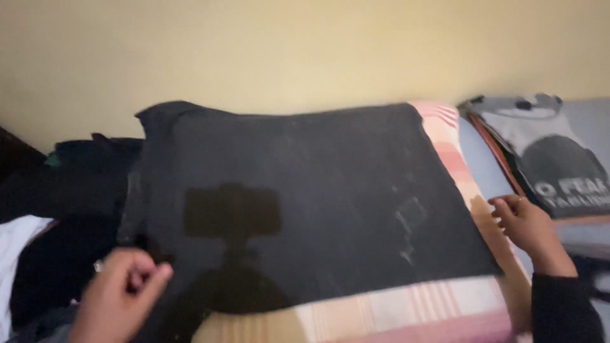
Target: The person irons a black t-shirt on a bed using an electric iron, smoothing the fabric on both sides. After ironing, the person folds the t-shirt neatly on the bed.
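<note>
Striped bedspread (pixel 406 305) | black garment (pixel 305 197) flat | hands at side edges: left (pixel 121 286), right (pixel 527 225)

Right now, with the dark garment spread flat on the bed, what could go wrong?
The left hand pinches only one corner of the dark garment, so a pull may skew or wrinkle it. The right hand is off the cloth, beside the folded stack, and might knock it.

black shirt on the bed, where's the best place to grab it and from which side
Probably at its two outer edges. The black shirt lies spread flat on the striped pink blanket, so there is no fold to pinch in the middle. The left hand is already at the left edge and the right hand sits beside the right edge; come in from each side and pinch the hem there.
</note>
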